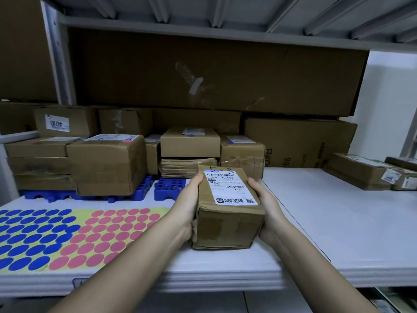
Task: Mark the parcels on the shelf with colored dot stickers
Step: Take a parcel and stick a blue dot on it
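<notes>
A small brown cardboard parcel (228,224) with a white shipping label on top stands near the front of the white shelf (327,222). My left hand (187,206) grips its left side and my right hand (267,206) grips its right side, thumbs on the top edge. A faint blue dot shows at the label's far left corner. To the left lies a yellow sticker sheet (74,233) with blue dots (29,236) on its left part and pink dots (112,233) on its right part.
Several brown parcels (108,163) are stacked at the back left on blue plastic racks (168,188). Two of them, a flat box (190,141) and a taped box (242,154), carry blue dots. Large cartons (293,141) line the back; more parcels (365,172) lie at the right.
</notes>
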Tool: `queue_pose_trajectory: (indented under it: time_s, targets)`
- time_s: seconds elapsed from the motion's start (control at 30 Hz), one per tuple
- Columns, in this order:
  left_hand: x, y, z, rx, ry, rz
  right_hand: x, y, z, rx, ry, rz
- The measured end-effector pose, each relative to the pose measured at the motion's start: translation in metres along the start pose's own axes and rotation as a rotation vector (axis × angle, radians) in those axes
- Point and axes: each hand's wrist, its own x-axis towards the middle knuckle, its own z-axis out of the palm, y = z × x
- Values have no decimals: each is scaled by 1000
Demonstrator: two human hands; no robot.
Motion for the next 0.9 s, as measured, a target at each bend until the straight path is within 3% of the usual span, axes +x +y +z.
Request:
queue_pose_trajectory:
  time_s: [0.5, 0.63, 0.73, 0.9]
  targets:
    - [-11, 4, -7, 29, 40, 29, -1, -5, 7, -213, 3, 7]
    - [-20, 14, -11, 18, 60, 125, 6, -13, 5, -469, 81, -160]
    - [-17, 25, -23, 106, 172, 250, 1, -31, 12, -617, 162, -385]
    - [-26, 44, -55, 286, 239, 467, -10, -46, 52, -737, 2, -667]
